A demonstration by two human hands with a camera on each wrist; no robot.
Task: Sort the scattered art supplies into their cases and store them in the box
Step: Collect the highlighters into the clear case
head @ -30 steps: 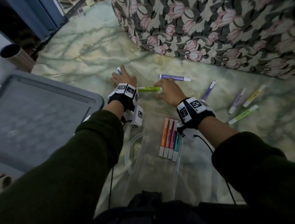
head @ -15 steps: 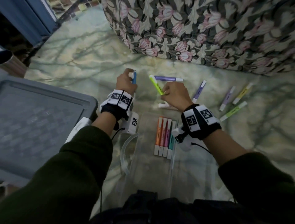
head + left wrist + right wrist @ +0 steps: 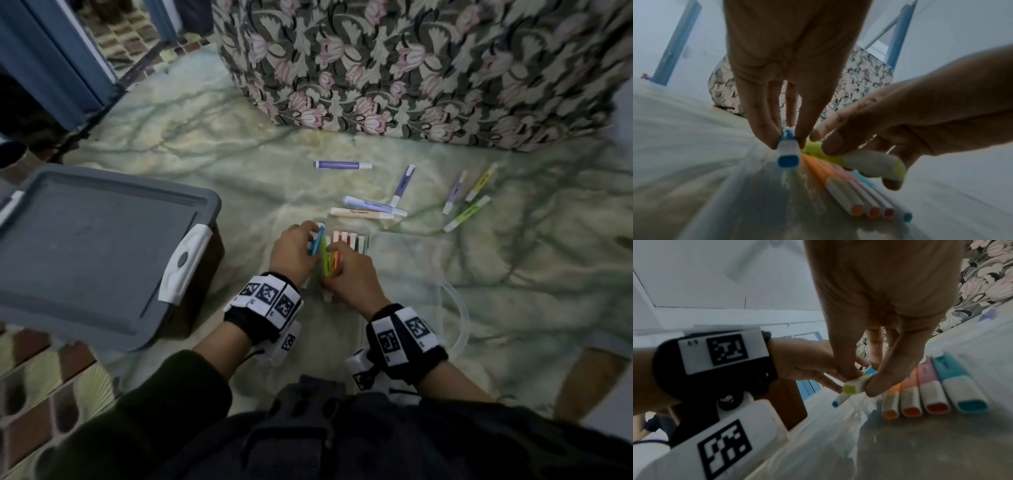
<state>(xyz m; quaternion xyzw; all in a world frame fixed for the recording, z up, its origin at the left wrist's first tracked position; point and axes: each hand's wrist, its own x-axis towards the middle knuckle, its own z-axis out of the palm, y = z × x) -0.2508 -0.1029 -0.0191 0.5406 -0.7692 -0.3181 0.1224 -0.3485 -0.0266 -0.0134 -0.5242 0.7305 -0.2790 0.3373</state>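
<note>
Head view shows both hands meeting over the far end of the clear case (image 3: 346, 329), which lies on the blanket (image 3: 513, 274) straight ahead of the person, its long side running away from them. The left hand (image 3: 294, 251) pinches a blue marker (image 3: 317, 244) between fingertips; the right hand (image 3: 352, 274) pinches a green marker (image 3: 325, 262) just beside it. Both markers point roughly along the row of markers (image 3: 349, 240) already lying in the case, so each probably needs only to be lowered, parallel, into the bare floor on the row's left. The left hand is nearer that gap. More markers, such as a purple one (image 3: 342, 165), lie scattered beyond, and the grey box (image 3: 96, 246) stands shut to the left.
</note>
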